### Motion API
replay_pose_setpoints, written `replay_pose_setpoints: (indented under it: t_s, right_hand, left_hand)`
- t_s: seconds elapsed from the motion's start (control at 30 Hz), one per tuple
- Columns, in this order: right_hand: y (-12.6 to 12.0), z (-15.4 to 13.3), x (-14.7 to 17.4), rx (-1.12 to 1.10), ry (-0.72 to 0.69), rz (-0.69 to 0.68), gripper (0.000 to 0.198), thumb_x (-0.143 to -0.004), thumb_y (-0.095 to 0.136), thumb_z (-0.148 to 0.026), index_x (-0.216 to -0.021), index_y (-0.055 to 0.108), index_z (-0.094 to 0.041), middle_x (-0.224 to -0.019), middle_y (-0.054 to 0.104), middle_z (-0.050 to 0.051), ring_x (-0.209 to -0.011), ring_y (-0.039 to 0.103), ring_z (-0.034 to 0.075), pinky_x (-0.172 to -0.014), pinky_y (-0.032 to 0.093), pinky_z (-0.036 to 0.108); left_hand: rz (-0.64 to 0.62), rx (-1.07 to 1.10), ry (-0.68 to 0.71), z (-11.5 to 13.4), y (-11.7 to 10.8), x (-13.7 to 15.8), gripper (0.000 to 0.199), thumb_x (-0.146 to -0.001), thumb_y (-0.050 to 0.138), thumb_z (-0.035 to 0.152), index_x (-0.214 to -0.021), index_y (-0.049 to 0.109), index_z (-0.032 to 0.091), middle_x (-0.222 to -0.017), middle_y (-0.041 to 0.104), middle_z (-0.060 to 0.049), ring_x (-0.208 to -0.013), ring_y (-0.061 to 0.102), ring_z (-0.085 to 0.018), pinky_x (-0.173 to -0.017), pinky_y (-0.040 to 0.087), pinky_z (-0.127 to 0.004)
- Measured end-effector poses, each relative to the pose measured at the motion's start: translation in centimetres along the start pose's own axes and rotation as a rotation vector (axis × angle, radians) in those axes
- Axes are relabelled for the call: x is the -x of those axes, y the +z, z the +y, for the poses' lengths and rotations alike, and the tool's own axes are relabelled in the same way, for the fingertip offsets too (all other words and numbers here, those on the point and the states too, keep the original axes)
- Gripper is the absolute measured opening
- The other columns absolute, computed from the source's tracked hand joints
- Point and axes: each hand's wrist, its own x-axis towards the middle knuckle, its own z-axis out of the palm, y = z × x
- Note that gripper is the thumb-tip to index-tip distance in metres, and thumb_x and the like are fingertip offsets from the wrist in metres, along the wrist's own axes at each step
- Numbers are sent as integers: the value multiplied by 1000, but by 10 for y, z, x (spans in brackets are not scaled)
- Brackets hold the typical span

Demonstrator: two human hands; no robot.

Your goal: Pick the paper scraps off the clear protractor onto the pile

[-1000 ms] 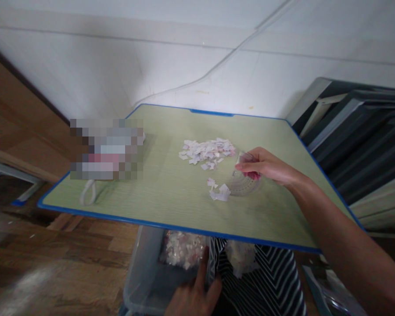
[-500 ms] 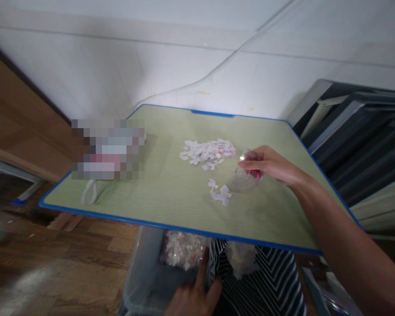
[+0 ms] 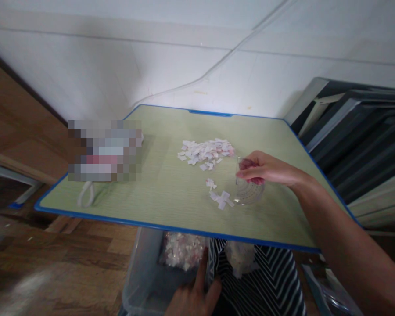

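Observation:
On the table, my right hand (image 3: 261, 169) pinches a clear plastic protractor (image 3: 249, 193) by its straight side. A pinkish-red patch shows by my fingers; I cannot tell what it is. Left of the protractor lies a small group of white paper scraps (image 3: 221, 199), and farther back a larger pile of paper scraps (image 3: 206, 151), some pinkish. Below the table edge my left hand (image 3: 195, 292) rests at the rim of a clear plastic bin (image 3: 131, 281), forefinger stretched out and thumb apart. Inside the bin is a bag of paper scraps (image 3: 184, 250).
The green tabletop (image 3: 161, 184) has a blue rim. A blurred-out item with a white loop (image 3: 86, 195) lies at its left. Another pale bag (image 3: 240, 256) sits on my striped lap. Dark folded panels (image 3: 371, 136) lean at the right, and a brown cardboard box (image 3: 23, 118) stands left.
My right hand has moved slightly toward me with the protractor, which has turned a little and now lies beside the small group of scraps. My left hand has not visibly moved.

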Motion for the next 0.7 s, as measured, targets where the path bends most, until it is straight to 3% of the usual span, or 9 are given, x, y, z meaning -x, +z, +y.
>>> replay_pose_setpoints:
  t_s: [0.13,0.33,0.5,0.7]
  right_hand:
    - [2,-1,-1,-1,-20,57,30,-73,57,-33,-50,49,-15,-40,44,-5,-36,39,4,-37,29,19]
    - [1,0,1,37,7,-110,31,-72,58,-30,-48,46,-15,-40,42,-5,-36,37,3,-36,26,18]
    - [-1,0,2,15,-4,-103,32,-73,57,-33,-49,46,-15,-41,42,-5,-37,37,3,-37,26,18]
    - [5,-2,2,37,85,-353,29,-71,59,-33,-52,45,-15,-42,41,-5,-38,36,4,-37,25,17]
  left_hand:
    - [-52,-5,-5,1,-5,-1,47,-87,46,2,-128,45,25,-140,19,-24,-79,65,-27,-64,53,-37]
    - [-97,20,9,1,-12,0,45,-89,45,6,-131,42,24,-139,20,-26,-82,64,-28,-65,52,-38]
    - [-93,8,5,1,-9,0,44,-89,45,6,-130,43,22,-139,17,-27,-79,65,-27,-64,53,-37]
    - [-118,11,5,1,-11,-1,43,-91,43,7,-131,41,22,-139,10,-25,-86,63,-28,-67,52,-36]
